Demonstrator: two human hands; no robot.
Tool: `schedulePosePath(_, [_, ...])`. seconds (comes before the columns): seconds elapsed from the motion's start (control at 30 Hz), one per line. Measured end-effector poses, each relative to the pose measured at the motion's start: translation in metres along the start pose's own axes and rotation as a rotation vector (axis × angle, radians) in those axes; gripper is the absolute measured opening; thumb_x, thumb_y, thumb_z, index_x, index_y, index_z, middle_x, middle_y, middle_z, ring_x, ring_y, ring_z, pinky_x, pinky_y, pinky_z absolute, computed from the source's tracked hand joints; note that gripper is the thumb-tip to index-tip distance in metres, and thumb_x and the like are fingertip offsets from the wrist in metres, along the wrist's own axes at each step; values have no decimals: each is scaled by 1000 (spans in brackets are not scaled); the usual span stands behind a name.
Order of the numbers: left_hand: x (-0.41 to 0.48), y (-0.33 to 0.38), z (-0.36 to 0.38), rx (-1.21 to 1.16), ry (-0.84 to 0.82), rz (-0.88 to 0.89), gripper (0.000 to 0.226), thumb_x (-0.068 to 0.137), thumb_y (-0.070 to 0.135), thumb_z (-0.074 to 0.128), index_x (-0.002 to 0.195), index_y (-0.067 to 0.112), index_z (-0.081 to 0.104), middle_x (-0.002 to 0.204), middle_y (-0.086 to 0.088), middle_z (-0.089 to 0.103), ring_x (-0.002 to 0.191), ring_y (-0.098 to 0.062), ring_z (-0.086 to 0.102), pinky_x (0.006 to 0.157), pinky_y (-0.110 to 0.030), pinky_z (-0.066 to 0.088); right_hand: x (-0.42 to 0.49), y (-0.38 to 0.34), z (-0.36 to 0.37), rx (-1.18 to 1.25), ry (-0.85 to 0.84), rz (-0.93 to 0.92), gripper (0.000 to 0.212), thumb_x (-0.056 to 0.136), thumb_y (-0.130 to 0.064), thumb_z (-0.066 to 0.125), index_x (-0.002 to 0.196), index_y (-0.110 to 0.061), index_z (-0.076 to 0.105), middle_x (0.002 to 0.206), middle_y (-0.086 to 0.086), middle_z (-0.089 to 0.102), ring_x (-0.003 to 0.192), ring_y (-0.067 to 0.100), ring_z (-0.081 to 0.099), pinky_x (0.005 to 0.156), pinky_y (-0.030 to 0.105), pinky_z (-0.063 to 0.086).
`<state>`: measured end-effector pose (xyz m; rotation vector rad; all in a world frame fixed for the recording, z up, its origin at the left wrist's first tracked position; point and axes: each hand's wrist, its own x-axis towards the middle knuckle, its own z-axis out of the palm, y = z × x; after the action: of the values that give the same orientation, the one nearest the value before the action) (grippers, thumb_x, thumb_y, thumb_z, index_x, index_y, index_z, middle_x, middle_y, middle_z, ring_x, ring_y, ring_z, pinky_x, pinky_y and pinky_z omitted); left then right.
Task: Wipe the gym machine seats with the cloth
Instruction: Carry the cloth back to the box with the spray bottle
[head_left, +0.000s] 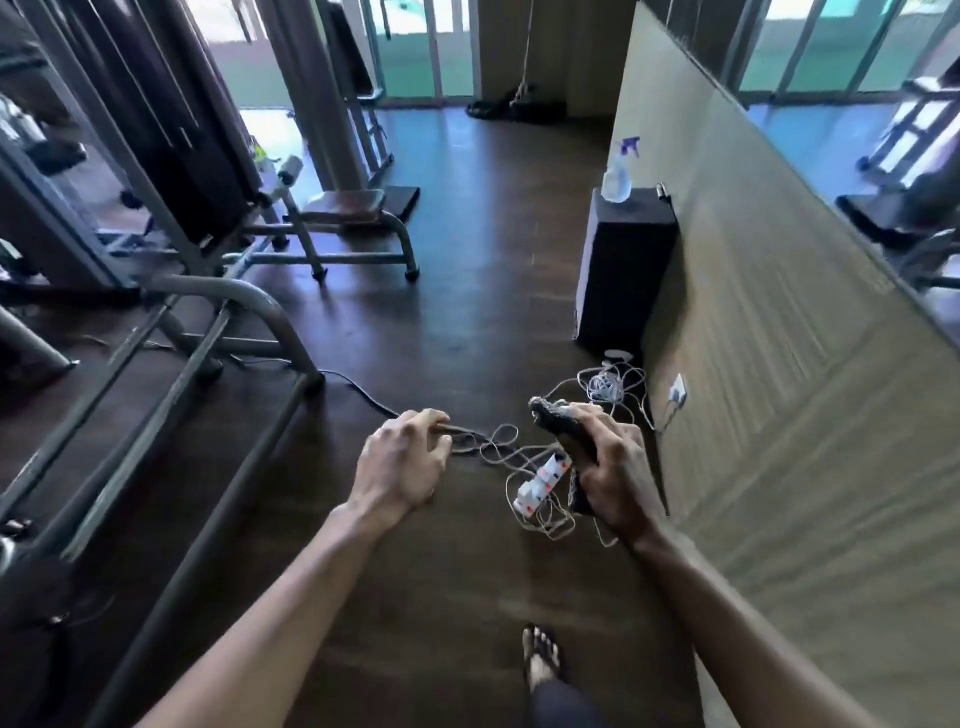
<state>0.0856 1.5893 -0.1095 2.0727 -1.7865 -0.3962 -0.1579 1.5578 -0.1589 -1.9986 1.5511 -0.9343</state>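
A dark wooden floor (467, 322) is seen running between grey-framed gym machines (171, 249) on the left and a panelled wall (769, 364) on the right, with glass doors at the far end. A padded seat (345, 203) is carried by the machine frame at centre left, well apart from the hands. A dark box-shaped stand (626, 270) is set against the wall, and a clear spray bottle (618, 179) with a purple trigger is stood upright on its top; whether it holds liquid cannot be told. A white power strip (540, 480) and tangled white cables (605, 387) are spread on the floor beside the wall. The dark cloth (563, 428) is gripped in the right hand (615, 478), its fingers curled round it. The left hand (402, 462) is held low over the floor, fingers loosely bent with nothing held. A sandalled foot (543, 657) is seen below
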Motion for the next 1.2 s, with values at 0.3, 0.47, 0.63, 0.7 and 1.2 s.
schedulePosePath(0.3, [295, -11, -21, 34, 66, -96, 28, 91, 31, 57, 118, 26, 65, 119, 1, 67, 111, -24, 60, 95, -33, 45, 315, 16, 73, 11, -80, -86, 36, 96, -36, 60, 132, -33, 58, 139, -15, 56, 121, 24, 50, 96, 22, 29])
schedulePosePath(0.47, [474, -47, -13, 54, 66, -75, 30, 91, 31, 57, 120, 27, 65, 119, 0, 67, 112, -24, 60, 96, -34, 45, 479, 49, 132, -8, -72, -80, 36, 96, -40, 59, 131, -36, 56, 137, -19, 57, 122, 21, 53, 100, 30, 37])
schedulePosePath(0.63, [668, -59, 6, 45, -16, 30, 30, 91, 30, 59, 120, 26, 65, 119, -1, 67, 111, -26, 61, 94, -35, 47, 628, 88, 163, -33, 21, 22, 35, 96, -32, 62, 130, -34, 58, 137, -19, 57, 118, 22, 53, 99, 30, 38])
schedulePosePath(0.7, [740, -47, 14, 69, -79, 87, 31, 92, 31, 57, 122, 26, 63, 120, -1, 66, 112, -25, 60, 95, -34, 46, 678, 105, 161, -19, 63, 69, 33, 96, -29, 62, 128, -33, 60, 135, -18, 59, 116, 22, 55, 102, 35, 40])
schedulePosePath(1.2, [1168, 161, 230, 143, -429, 610, 33, 92, 25, 52, 124, 24, 59, 120, -2, 63, 112, -26, 56, 97, -38, 44, 978, 408, 153, -188, 443, 524, 31, 96, -30, 53, 121, -16, 65, 123, 0, 69, 111, 25, 66, 94, 47, 49])
